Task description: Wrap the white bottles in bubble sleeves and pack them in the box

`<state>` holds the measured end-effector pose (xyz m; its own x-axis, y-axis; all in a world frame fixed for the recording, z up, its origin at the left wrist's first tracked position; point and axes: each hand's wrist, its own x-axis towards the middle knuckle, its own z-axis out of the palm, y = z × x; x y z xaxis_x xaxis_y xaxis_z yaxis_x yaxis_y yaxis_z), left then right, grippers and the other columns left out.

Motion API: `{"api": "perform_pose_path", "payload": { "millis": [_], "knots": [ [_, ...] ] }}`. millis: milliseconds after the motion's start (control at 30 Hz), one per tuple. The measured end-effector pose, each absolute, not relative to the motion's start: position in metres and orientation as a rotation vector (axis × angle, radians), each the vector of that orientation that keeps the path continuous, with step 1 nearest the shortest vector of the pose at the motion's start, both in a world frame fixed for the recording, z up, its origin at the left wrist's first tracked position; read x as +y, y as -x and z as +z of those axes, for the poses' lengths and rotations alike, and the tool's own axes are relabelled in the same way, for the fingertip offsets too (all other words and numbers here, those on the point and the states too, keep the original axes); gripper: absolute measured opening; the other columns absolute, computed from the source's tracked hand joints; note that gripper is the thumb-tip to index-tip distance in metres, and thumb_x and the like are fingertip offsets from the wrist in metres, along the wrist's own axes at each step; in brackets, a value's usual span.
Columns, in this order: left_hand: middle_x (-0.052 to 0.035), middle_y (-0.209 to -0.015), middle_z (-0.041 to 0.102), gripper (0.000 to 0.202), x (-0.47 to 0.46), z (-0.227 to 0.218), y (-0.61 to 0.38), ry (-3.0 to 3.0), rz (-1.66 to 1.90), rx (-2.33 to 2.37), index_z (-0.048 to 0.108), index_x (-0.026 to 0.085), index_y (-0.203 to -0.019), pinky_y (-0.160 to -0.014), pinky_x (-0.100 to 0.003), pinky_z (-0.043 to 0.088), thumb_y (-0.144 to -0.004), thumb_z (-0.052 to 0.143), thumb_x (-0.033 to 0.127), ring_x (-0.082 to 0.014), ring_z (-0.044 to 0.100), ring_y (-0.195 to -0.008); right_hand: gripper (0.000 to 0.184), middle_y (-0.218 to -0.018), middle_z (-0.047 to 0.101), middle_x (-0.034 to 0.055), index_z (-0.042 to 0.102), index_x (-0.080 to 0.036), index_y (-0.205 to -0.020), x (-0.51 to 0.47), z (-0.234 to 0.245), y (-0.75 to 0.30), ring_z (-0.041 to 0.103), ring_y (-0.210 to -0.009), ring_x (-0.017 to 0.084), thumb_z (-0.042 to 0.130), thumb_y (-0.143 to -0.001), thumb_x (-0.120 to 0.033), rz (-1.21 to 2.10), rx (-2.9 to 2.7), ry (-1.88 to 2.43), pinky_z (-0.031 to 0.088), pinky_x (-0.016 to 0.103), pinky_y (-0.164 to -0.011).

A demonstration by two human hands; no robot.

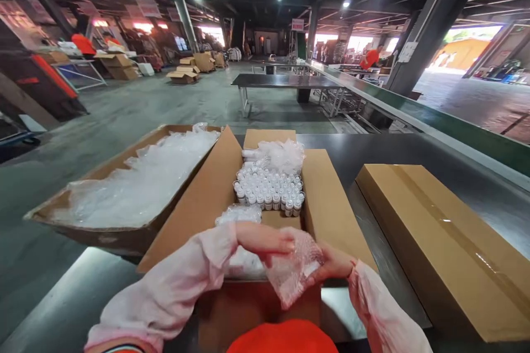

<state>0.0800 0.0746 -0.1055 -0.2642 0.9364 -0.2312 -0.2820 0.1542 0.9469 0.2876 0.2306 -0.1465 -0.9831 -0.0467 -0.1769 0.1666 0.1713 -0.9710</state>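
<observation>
Both my hands hold a bubble-wrap bag (292, 270) above the near side of an open cardboard box (337, 207). My left hand (265, 240) lies across the bag's top left, its fingers pressed on the plastic. From the right, my right hand (331, 265) grips the bag between thumb and fingers. Something white shows through the bag near my right thumb; I cannot make out what. Inside the box, several small white-capped bottles (269, 187) stand upright in rows. Clear bubble wrap (281, 155) lies at their far end, and more bubble wrap (238, 214) sits at the near left.
To the left, a long carton (103, 238) is heaped with clear plastic bags (144, 182). A taped, closed carton (439, 242) lies on the dark table (343, 149) to the right. Farther off are another table (285, 81), a green conveyor (455, 118) and people in orange.
</observation>
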Motion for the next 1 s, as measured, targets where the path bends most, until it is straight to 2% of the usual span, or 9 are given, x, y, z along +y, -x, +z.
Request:
{"api": "perform_pose_path", "payload": {
  "millis": [167,267,433,533,633,700,800,900,1000],
  "knots": [
    [-0.0106,-0.115,0.063,0.055,0.051,-0.094,-0.062,-0.801,1.578,1.366,0.060,0.018,-0.115,-0.087,-0.033,0.046,-0.065,0.076,0.034,-0.0211,0.063,-0.097,0.029,-0.069,0.065,0.0002,0.068,-0.014,-0.083,0.226,-0.162,-0.305,0.058,-0.060,0.016,0.072,-0.068,-0.038,-2.111,2.376,-0.612,0.047,0.025,-0.056],
    [-0.0108,-0.108,0.066,0.066,0.065,-0.143,-0.095,-0.876,1.543,1.233,0.064,0.015,-0.106,-0.092,-0.036,0.043,-0.046,0.086,0.030,-0.0249,0.059,-0.101,0.027,-0.072,0.066,0.0012,0.068,-0.015,-0.084,0.222,-0.158,-0.303,0.060,-0.067,0.019,0.069,-0.071,-0.039,-2.143,2.418,-0.552,0.048,0.028,-0.062],
    [-0.0103,-0.095,0.070,0.040,0.082,-0.199,-0.130,-0.853,1.519,1.280,0.072,0.014,-0.087,-0.088,-0.041,0.046,-0.057,0.078,0.040,-0.0264,0.061,-0.091,0.037,-0.094,0.070,0.0055,0.069,-0.019,-0.095,0.212,-0.159,-0.297,0.062,-0.091,0.025,0.074,-0.064,-0.038,-2.081,2.522,-0.485,0.049,0.035,-0.083],
    [-0.0085,-0.103,0.069,0.037,0.075,-0.194,-0.124,-1.026,1.440,1.276,0.073,0.018,-0.094,-0.094,-0.041,0.043,-0.062,0.076,0.036,-0.0273,0.059,-0.099,0.029,-0.071,0.068,0.0049,0.068,-0.017,-0.078,0.208,-0.171,-0.298,0.064,-0.068,0.023,0.066,-0.070,-0.045,-2.073,2.482,-0.794,0.053,0.033,-0.062],
    [-0.0096,-0.107,0.068,0.030,0.068,-0.191,-0.117,-1.167,1.374,1.273,0.075,0.018,-0.087,-0.091,-0.038,0.045,-0.064,0.074,0.037,-0.0282,0.060,-0.101,0.038,-0.062,0.066,0.0044,0.066,-0.015,-0.082,0.206,-0.176,-0.298,0.062,-0.054,0.021,0.055,-0.077,-0.051,-2.147,2.287,-0.928,0.052,0.032,-0.050],
    [-0.0105,-0.103,0.069,0.029,0.066,-0.196,-0.116,-1.102,1.408,1.325,0.075,0.016,-0.080,-0.084,-0.036,0.047,-0.066,0.071,0.041,-0.0265,0.062,-0.094,0.040,-0.083,0.071,0.0088,0.066,-0.015,-0.096,0.206,-0.174,-0.296,0.067,-0.075,0.025,0.062,-0.073,-0.047,-2.121,2.406,-0.763,0.055,0.038,-0.067],
    [-0.0101,-0.087,0.070,0.041,0.063,-0.207,-0.114,-0.906,1.389,1.320,0.074,0.014,-0.087,-0.069,-0.035,0.051,-0.070,0.066,0.050,-0.0221,0.063,-0.072,0.045,-0.114,0.065,0.0116,0.067,-0.019,-0.105,0.208,-0.175,-0.292,0.056,-0.110,0.030,0.074,-0.065,-0.038,-2.035,2.726,-0.491,0.044,0.044,-0.096],
    [-0.0099,-0.098,0.070,0.046,0.059,-0.210,-0.108,-0.945,1.411,1.304,0.072,0.017,-0.100,-0.081,-0.037,0.050,-0.064,0.073,0.046,-0.0248,0.063,-0.087,0.045,-0.096,0.070,0.0104,0.065,-0.018,-0.103,0.208,-0.189,-0.286,0.065,-0.088,0.027,0.069,-0.069,-0.046,-2.130,2.601,-0.711,0.054,0.039,-0.076],
    [-0.0095,-0.118,0.063,0.037,0.055,-0.212,-0.103,-1.217,1.444,1.432,0.073,0.022,-0.097,-0.101,-0.039,0.038,-0.062,0.077,0.035,-0.0269,0.053,-0.113,0.059,-0.070,0.067,0.0046,0.058,-0.016,-0.109,0.207,-0.203,-0.279,0.062,-0.055,0.022,0.054,-0.074,-0.063,-2.197,2.235,-1.047,0.051,0.032,-0.046]
  ]
}}
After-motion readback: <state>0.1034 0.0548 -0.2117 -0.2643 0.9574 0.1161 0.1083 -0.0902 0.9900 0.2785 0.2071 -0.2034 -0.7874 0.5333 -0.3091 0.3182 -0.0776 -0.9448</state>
